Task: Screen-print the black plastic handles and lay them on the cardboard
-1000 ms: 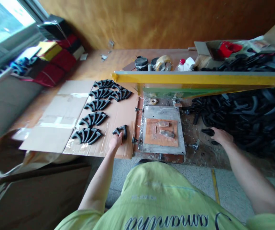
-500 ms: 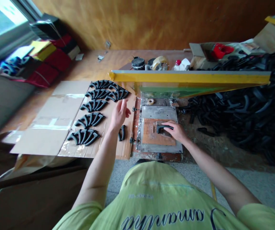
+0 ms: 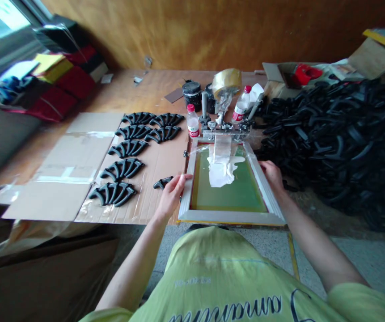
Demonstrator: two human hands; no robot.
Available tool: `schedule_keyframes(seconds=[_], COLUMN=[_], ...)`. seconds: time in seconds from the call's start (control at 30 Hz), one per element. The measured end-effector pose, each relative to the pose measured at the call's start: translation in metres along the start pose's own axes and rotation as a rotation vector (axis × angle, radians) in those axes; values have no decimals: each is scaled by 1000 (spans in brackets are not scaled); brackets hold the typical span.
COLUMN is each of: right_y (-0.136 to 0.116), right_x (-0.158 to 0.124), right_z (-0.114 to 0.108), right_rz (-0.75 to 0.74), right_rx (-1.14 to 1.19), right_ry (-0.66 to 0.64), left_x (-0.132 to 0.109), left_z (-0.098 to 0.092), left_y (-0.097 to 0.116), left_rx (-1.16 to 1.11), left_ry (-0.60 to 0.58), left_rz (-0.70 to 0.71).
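Wooden table (image 3: 125, 85), seen from where I stand in the room. Screen frame (image 3: 232, 218), grey-railed, lies flat over the table's near edge, its near rail toward the worker in the green shirt (image 3: 209, 268). Green mesh (image 3: 242, 194) inside; ragged white patch (image 3: 221, 175) on it, toward the far rail. Metal clamp (image 3: 226, 130) at that far rail.

Left hand (image 3: 172, 192): half curled, thumb against the frame's left rail, holding it there; fingers partly out of my sight. Right hand (image 3: 273, 175): at the outer edge of the right rail, fingers bent; how firmly it grips, I cannot tell.

Just beside the left hand, loose black piece (image 3: 162, 182), partly covered. Cardboard sheet (image 3: 160, 158) left of the frame, reaching the table's near edge; seven fans of black handles (image 3: 122, 169) on it, toward its left and far edges. Large tangled heap of black parts (image 3: 340, 134) along the table's right side.

Toward the far edge: black tubs (image 3: 191, 95), tape roll (image 3: 226, 82), two red-capped bottles (image 3: 192, 121); open carton (image 3: 274, 79) near the far right corner, something red (image 3: 306, 74) in it
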State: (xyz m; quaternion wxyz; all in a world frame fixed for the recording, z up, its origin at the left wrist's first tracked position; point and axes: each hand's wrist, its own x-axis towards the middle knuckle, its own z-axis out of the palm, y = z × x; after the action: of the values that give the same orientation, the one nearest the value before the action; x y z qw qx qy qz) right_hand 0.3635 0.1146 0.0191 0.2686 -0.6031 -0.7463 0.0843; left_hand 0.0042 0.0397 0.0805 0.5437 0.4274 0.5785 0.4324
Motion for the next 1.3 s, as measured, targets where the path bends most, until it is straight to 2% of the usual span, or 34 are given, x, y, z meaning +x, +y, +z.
schedule_keyframes(seconds=[0.07, 0.13, 0.23, 0.33, 0.43, 0.57, 0.63, 0.7, 0.8, 0.87, 0.97, 1.03, 1.1, 1.17, 1.23, 1.3], right_y=[-5, -28, -76, -105, -107, -95, -91, -91, -95, -96, -94, -94, -98, -105, -109, -100], right_x=[20, 40, 61, 57, 31, -3, -4, 3, 8, -2, -24, -26, -11, 17, 49, 77], right_z=[-12, -14, 0, 20, 28, 16, 7, 3, 10, 16, 20, 17, 14, 11, 6, -7], right_rz=[60, 6, -187, -268, -299, -499, -588, -605, -518, -500, -566, -564, -477, -351, -253, -202], right_rx=[-9, -10, -60, -137, -188, -122, -64, -44, -75, -104, -93, -70, -60, -51, -30, 1], right_ry=[85, 108, -12, -235, -399, -481, -534, -561, -471, -406, -422, -441, -404, -320, -226, -113], left_x=[-2, 1, 10, 14, 15, 14, 13, 12, 10, 10, 10, 11, 11, 9, 6, 4], left_z=[0, 2, 5, 4, 4, 5, 7, 8, 9, 9, 8, 7, 5, 2, 0, -2], left_y=[-34, -61, -83, -90, -91, -90, -87, -84, -81, -82, -87, -89, -86, -76, -58, -35], left_rx=[-5, 6, 99, 127, 147, 174, 158, 132, 80, 56, 32, 13, -8, -22, -28, -47], left_ry=[-30, -32, -12, -20, -20, -1, 5, 10, 5, 5, 10, 8, -5, -24, -34, -16], left_rz=[-98, -144, -161, -171, -177, -171, -168, -170, -174, -176, -177, -177, -181, -178, -164, -136])
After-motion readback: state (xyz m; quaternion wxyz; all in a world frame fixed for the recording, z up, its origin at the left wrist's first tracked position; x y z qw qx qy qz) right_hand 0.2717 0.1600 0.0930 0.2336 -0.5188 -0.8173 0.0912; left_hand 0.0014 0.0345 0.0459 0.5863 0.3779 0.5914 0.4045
